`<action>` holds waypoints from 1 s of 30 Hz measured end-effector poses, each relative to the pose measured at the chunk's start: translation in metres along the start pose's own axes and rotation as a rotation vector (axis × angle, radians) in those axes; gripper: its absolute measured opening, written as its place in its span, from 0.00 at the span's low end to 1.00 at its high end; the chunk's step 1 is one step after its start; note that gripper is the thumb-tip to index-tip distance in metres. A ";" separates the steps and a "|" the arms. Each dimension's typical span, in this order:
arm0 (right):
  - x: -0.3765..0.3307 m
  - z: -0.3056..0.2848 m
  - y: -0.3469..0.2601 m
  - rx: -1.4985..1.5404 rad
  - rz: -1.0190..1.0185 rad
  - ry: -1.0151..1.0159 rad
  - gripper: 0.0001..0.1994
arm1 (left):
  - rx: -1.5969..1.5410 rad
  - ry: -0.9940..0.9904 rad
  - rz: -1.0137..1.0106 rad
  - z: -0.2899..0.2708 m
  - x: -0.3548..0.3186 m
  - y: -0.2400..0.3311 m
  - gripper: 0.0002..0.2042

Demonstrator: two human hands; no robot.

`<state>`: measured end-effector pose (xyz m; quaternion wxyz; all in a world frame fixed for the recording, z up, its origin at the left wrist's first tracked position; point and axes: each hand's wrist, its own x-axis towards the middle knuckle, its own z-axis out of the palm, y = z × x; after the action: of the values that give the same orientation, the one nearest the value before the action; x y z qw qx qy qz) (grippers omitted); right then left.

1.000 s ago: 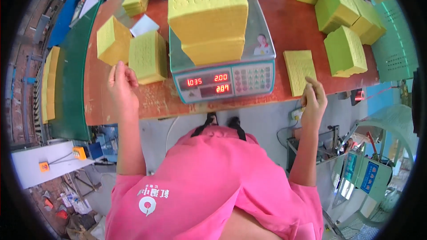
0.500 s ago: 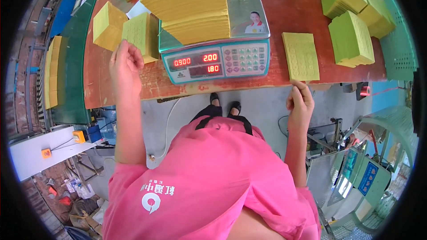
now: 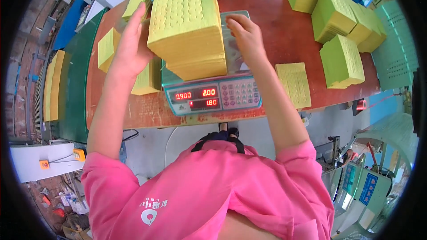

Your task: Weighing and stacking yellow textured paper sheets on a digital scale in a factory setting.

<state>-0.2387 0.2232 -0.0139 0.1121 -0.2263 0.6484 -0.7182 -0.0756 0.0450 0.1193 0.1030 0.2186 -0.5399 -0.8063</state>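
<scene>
A tall stack of yellow paper (image 3: pixel 184 22), its top sheet marked with rows of curved cuts, stands on a digital counter scale (image 3: pixel 213 98) with lit red digits. My left hand (image 3: pixel 133 46) is beside the stack's left side, fingers stretched upward and palm facing the paper; whether it touches cannot be made out. On the other side, my right hand (image 3: pixel 247 35) is over the scale's pan, fingers apart and loosely bent, with a gap between it and the stack. Nothing is held in either hand.
A thin pad of yellow paper (image 3: pixel 293 84) lies right of the scale on the red table (image 3: pixel 275 22). Several more stacks (image 3: pixel 341 62) stand at the right. Smaller stacks (image 3: pixel 148 78) sit left of the scale. A green board (image 3: pixel 75 80) borders the table's left edge.
Both hands have risen from the table's front edge to either side of the tall stack. The view has shifted, showing more of the table's far side. The stack still rests on the scale.
</scene>
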 end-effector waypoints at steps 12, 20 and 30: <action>-0.032 0.006 0.003 -0.108 -0.045 0.140 0.18 | -0.097 -0.096 -0.182 0.014 -0.020 -0.019 0.27; -0.160 -0.026 -0.022 0.096 0.383 0.082 0.16 | -0.023 -0.232 -0.309 -0.002 -0.003 -0.012 0.26; -0.149 -0.073 -0.027 0.516 0.596 0.102 0.23 | -0.060 -0.334 -0.297 0.065 0.008 -0.031 0.27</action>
<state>-0.1394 0.3585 -0.0185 0.3366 0.0433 0.4885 -0.8038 -0.1105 0.1079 0.1104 -0.1013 0.1562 -0.4869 -0.8534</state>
